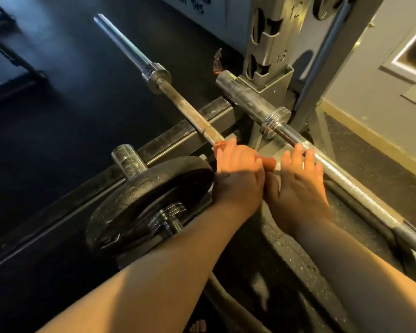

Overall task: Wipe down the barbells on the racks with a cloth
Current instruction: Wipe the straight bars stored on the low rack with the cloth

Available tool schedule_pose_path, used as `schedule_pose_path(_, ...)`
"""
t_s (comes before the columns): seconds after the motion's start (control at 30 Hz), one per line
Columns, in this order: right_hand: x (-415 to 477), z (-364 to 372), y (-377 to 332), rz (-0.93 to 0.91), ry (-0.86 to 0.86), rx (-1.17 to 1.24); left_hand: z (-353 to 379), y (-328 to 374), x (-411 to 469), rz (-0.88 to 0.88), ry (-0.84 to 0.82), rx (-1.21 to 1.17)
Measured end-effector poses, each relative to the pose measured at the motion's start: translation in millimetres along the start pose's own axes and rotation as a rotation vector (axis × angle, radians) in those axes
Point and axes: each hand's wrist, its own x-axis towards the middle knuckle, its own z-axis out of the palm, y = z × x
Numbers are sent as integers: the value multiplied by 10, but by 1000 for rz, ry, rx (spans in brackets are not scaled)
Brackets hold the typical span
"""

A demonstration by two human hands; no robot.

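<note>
Gripping cloth point(270, 162) round the rusty bar point(190, 114), apparently to wipe, left hand point(238, 170) sits beside right hand point(298, 181) clasping the chrome bar point(346, 180), likely bracing.

Steel rack on a dark gym floor, with three barbells on or beside it.

The grey rack upright point(271, 44), numbered 12 and 13, stands beyond both hands. Its dark beam point(178, 138) runs leftward from just beyond the left hand point(238, 169), which grips the cloth point(270, 162). The rusty barbell point(185, 109) crosses the beam just ahead of that hand. The chrome barbell point(346, 179) passes under the right hand point(300, 179), whose fingers curl over it; its sleeve ends beside the upright's foot. The plate-loaded barbell point(149, 200) lies left of the left hand along the beam. The floor point(70, 104) spreads further left.
</note>
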Motion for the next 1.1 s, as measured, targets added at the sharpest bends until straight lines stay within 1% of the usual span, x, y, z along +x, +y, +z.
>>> schedule_pose_path(0.07, -7, 4, 24, -11, 3, 0, -25, 34, 158, -162, 0, 23)
schedule_pose_path(0.13, -17, 10, 25, -24, 18, -13, -16, 90, 209, -288, 46, 5)
schedule_pose_path(0.17, -20, 8, 20, -26, 25, -14, 22, 108, 181, -285, 69, 1)
schedule_pose_path(0.2, -27, 15, 16, -27, 21, -7, 69, 117, 103, -233, 103, -25)
schedule_pose_path(0.27, -35, 13, 18, -47, -6, 30, 141, 88, -97, -36, 157, -53)
schedule_pose_path(0.3, -40, 11, 18, -71, -13, 60, 150, 82, -183, 12, 184, -132)
schedule_pose_path(0.33, -42, 5, 18, -103, -14, 95, 156, 78, -253, 28, 208, -161)
schedule_pose_path(0.37, -45, 3, 16, -127, -21, 120, 157, 72, -270, 13, 210, -175)
schedule_pose_path(0.4, -48, 3, 15, -138, -32, 136, 152, 76, -248, -15, 167, -210)
schedule_pose_path(0.47, -40, 12, 29, -136, -37, 146, 184, 29, -135, -49, 129, -189)
schedule_pose_path(0.53, -28, 26, 49, -144, -41, 125, 118, -10, 21, -172, 104, -246)
schedule_pose_path(0.57, -24, 36, 58, -148, -45, 110, 116, -46, 84, -199, 93, -260)
schedule_pose_path(0.67, -19, 44, 56, -149, -48, 100, 99, -12, 111, -239, 136, -237)
schedule_pose_path(0.7, -20, 50, 55, -151, -48, 91, 118, 16, 65, -221, 173, -203)
schedule_pose_path(0.77, -23, 50, 64, -169, -56, 44, 213, 73, -93, -98, 228, -167)
schedule_pose_path(0.83, -27, 45, 76, -181, -72, 17, 246, 115, -199, -79, 223, -242)
schedule_pose_path(0.87, -30, 40, 73, -178, -72, 22, 207, 118, -186, -120, 200, -294)
schedule_pose_path(0.9, -33, 38, 68, -172, -68, 38, 163, 107, -144, -202, 150, -333)
schedule_pose_path(0.93, -36, 34, 61, -168, -64, 56, 154, 74, -84, -237, 95, -337)
schedule_pose_path(0.97, -37, 34, 58, -165, -60, 68, 139, 32, -4, -272, 77, -343)
schedule_pose_path(1.0, -37, 38, 63, -166, -58, 73, 115, 25, 83, -289, 83, -336)
schedule_pose_path(1.1, -34, 36, 75, -172, -51, 74, 106, 31, 209, -376, 119, -418)
